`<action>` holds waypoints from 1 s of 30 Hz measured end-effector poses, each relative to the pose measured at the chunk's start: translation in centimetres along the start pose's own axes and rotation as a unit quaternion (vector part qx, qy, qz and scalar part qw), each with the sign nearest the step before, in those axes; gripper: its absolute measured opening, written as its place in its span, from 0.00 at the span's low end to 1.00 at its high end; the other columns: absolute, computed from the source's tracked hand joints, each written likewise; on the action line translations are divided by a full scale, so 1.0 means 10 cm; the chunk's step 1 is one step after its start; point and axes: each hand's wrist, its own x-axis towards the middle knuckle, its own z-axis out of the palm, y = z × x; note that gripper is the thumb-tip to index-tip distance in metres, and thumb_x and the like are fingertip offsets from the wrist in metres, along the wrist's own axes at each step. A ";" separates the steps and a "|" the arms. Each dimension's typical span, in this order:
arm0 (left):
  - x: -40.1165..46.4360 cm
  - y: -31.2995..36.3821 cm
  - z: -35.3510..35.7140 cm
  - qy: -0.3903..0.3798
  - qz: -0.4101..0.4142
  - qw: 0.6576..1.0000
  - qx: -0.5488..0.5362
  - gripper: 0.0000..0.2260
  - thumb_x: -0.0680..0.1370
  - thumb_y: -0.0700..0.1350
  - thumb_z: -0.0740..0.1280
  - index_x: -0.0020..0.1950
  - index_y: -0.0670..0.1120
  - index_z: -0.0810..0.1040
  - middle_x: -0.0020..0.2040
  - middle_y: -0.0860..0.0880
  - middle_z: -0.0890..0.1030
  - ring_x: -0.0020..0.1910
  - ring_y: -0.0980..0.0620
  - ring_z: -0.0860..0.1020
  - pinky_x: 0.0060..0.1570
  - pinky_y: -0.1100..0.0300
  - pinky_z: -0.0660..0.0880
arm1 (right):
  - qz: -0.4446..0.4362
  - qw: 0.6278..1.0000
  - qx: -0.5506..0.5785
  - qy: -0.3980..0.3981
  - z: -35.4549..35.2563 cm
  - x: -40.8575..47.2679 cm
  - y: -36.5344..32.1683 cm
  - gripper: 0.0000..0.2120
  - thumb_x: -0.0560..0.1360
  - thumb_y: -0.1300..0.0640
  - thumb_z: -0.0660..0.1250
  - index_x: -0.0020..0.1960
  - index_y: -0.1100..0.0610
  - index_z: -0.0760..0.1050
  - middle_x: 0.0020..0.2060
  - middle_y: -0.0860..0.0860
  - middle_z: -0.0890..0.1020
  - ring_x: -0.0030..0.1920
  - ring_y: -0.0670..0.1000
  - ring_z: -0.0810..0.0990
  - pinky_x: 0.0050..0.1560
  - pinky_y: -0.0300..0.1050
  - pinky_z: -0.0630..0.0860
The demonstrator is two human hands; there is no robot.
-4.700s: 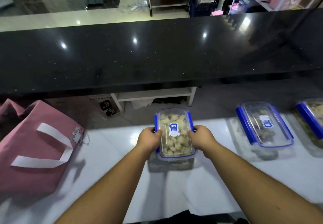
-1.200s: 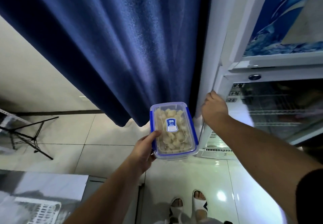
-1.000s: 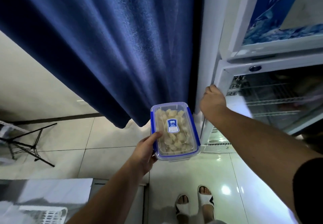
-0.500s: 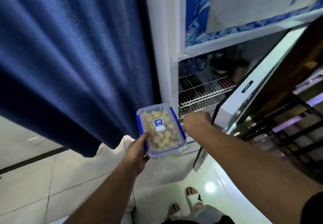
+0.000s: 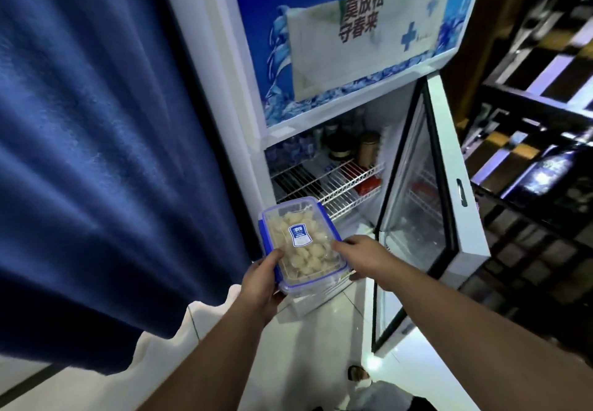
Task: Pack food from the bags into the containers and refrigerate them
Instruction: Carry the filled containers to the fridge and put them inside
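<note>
Both hands hold lidded container (image 5: 301,243) before open fridge (image 5: 337,160): left hand (image 5: 261,285) grip on near corner, right hand (image 5: 361,258) pinching right edge

Container (image 5: 303,243) sits dead centre, left hand (image 5: 261,285) at its seven o'clock corner, right hand (image 5: 359,258) at its four o'clock edge. Fridge (image 5: 244,67) stands at twelve, wire shelf (image 5: 333,182) inside with jars (image 5: 369,149) at the back. Door (image 5: 446,166) hangs open at two o'clock, curtain (image 5: 96,137) fills nine.
</note>
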 end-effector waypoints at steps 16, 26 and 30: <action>0.59 0.02 0.90 0.030 -0.008 0.999 0.022 0.14 0.80 0.46 0.74 0.63 0.41 0.80 0.52 0.43 0.89 0.52 0.41 0.87 0.55 0.43 0.84 | -0.008 0.990 0.126 -0.067 -0.78 0.91 0.22 0.11 0.78 0.54 0.74 0.51 0.62 0.84 0.49 0.63 0.87 0.42 0.57 0.84 0.47 0.53 0.81; 1.00 0.01 1.53 0.068 0.002 0.997 0.021 0.13 0.82 0.44 0.70 0.65 0.41 0.80 0.53 0.44 0.89 0.52 0.43 0.88 0.52 0.47 0.84 | 0.021 0.984 0.163 -0.073 -1.17 1.55 0.32 0.16 0.69 0.49 0.79 0.47 0.61 0.86 0.50 0.68 0.85 0.43 0.59 0.82 0.52 0.63 0.81; 1.16 0.07 1.71 0.101 0.024 0.995 0.010 0.12 0.81 0.45 0.71 0.63 0.43 0.79 0.54 0.44 0.88 0.51 0.43 0.88 0.55 0.44 0.84 | 0.001 0.990 0.121 -0.076 -1.30 1.83 0.16 0.14 0.74 0.49 0.77 0.50 0.60 0.85 0.42 0.58 0.88 0.40 0.56 0.82 0.44 0.54 0.78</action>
